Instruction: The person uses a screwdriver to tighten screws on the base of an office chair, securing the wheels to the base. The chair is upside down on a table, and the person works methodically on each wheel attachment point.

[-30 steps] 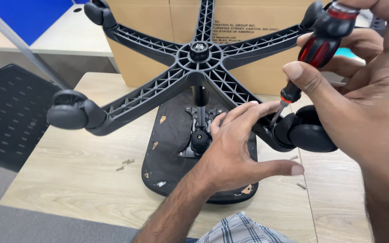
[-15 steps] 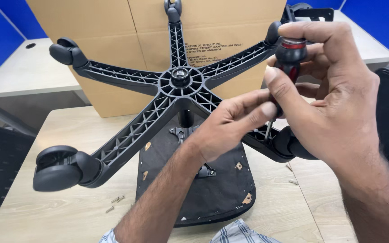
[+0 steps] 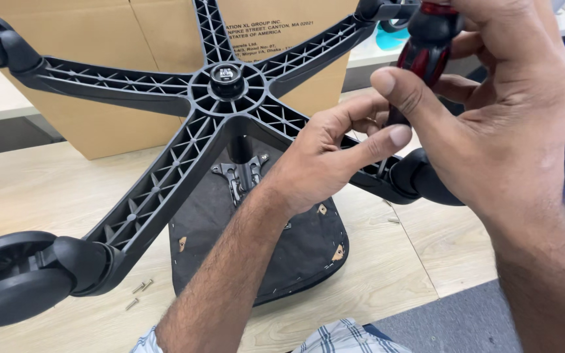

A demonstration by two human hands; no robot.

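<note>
An upturned office chair lies on a light wooden table (image 3: 67, 196), seat down, its black five-armed base (image 3: 227, 82) with casters facing me. My right hand (image 3: 492, 124) grips the red and black handle of a screwdriver (image 3: 426, 49), which points down behind my left hand. My left hand (image 3: 328, 157) reaches under a base arm, fingertips pinched around the screwdriver's shaft near the seat underside (image 3: 276, 255). The tip is hidden. A metal mounting plate (image 3: 237, 173) shows beneath the hub.
A large cardboard box (image 3: 99, 39) stands behind the chair. Loose screws (image 3: 140, 287) lie on the table near the front-left caster (image 3: 14, 281); another screw (image 3: 393, 220) lies right of the seat. A second caster (image 3: 426, 180) sits under my right hand.
The view has moved in closer to the chair base. My right hand has kept the screwdriver raised and my left hand has stayed pinched at its shaft.
</note>
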